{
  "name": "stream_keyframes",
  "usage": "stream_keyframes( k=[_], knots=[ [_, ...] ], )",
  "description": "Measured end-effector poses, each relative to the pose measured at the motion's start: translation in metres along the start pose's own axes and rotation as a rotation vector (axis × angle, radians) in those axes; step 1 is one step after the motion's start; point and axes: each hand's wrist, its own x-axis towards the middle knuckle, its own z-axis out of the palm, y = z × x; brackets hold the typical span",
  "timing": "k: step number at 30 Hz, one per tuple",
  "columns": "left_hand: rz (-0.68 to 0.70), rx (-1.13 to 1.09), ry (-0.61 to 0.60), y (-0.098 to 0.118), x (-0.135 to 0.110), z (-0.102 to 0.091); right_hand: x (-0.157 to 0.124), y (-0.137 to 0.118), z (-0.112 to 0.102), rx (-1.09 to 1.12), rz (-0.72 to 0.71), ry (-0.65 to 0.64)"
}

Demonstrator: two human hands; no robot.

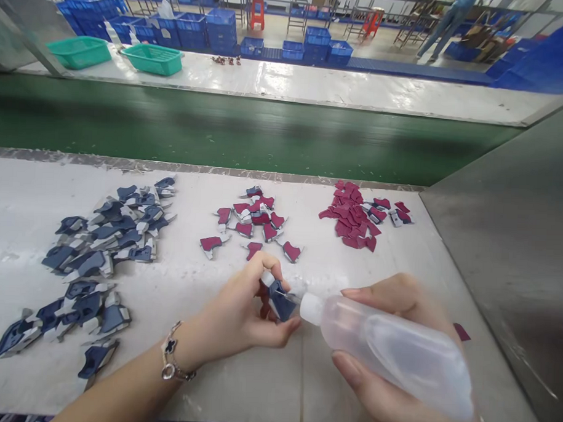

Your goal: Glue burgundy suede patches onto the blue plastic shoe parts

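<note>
My left hand [241, 314] pinches a navy-and-white shoe upper piece [281, 302] between thumb and fingers, and a bracelet circles that wrist. My right hand [393, 299] is shut around a translucent plastic squeeze bottle [391, 356]. Its white nozzle [311, 308] points at the held piece, very close to it, though contact is hidden. Loose navy-and-white pieces [109, 229] lie in a heap to the left, with a second group [69, 320] nearer me. Maroon-and-white pieces [253, 219] are scattered ahead of my hands, and a denser maroon pile [350, 213] lies further right.
All the pieces rest on a white-coated worktable [257, 388], with a steel side panel [497, 243] at right. A green conveyor belt [220, 129] runs behind. Beyond it stand green baskets [152, 59], stacked blue crates [190, 29] and a distant person's legs [447, 23].
</note>
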Motion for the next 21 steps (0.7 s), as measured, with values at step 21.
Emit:
stream_keyframes(
  k=[21],
  knots=[
    [0.162, 0.200, 0.047, 0.001, -0.003, 0.000, 0.002, -0.017, 0.016, -0.378, -0.150, 0.114]
  ],
)
